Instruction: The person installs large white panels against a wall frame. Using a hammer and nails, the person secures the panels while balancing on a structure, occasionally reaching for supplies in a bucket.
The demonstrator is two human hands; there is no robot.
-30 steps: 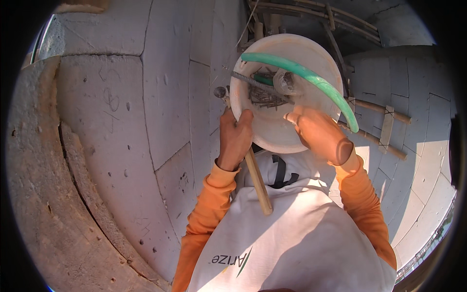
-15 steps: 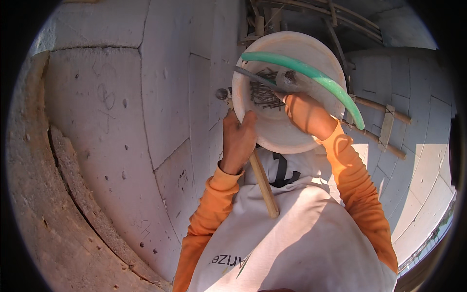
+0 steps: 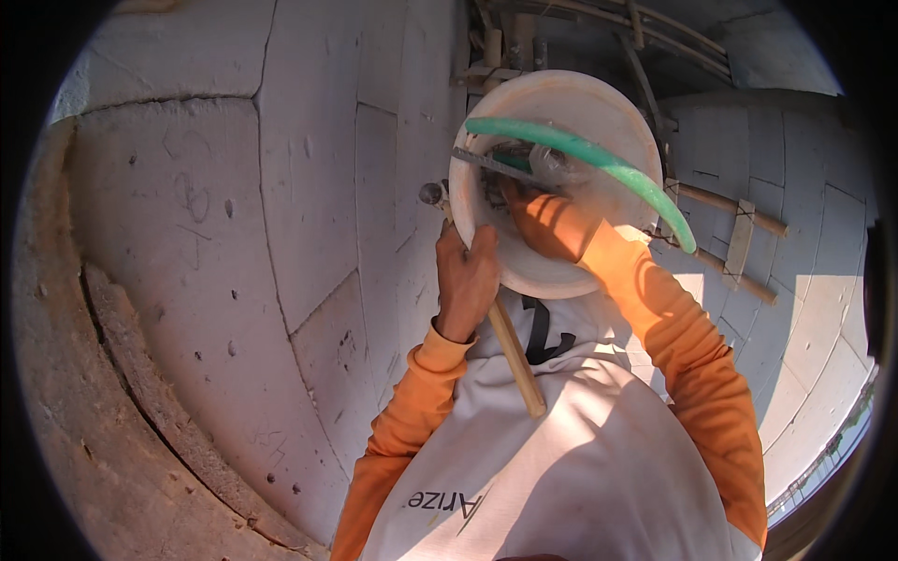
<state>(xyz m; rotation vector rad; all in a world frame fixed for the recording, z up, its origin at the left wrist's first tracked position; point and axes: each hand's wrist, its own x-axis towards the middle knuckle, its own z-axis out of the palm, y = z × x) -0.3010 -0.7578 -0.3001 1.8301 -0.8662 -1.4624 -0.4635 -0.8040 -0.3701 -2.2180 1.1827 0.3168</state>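
My left hand (image 3: 464, 280) is closed round the near left rim of a pale plastic bucket (image 3: 552, 271) and a wooden-handled hammer (image 3: 513, 346); the hammer's metal head (image 3: 430, 193) sticks out left of the rim. My right hand (image 3: 547, 220) is inside the bucket, fingertips hidden among its contents, where several nails are only partly visible. A thick green hose piece (image 3: 617, 164) arches across the bucket's top, with a dark ridged rod (image 3: 479, 159) and a crumpled clear plastic bag (image 3: 552, 161) beneath it.
Grey block walls (image 3: 187, 252) surround me, with a rough concrete edge (image 3: 140, 430) along the left. Lashed wooden poles (image 3: 725, 206) form rungs at the right; more poles (image 3: 655, 28) stand in the shadowed area at the top.
My right hand has moved left and deeper into the bucket, covering nails that showed before. The bucket and my left hand sit slightly lower in view than half a second ago.
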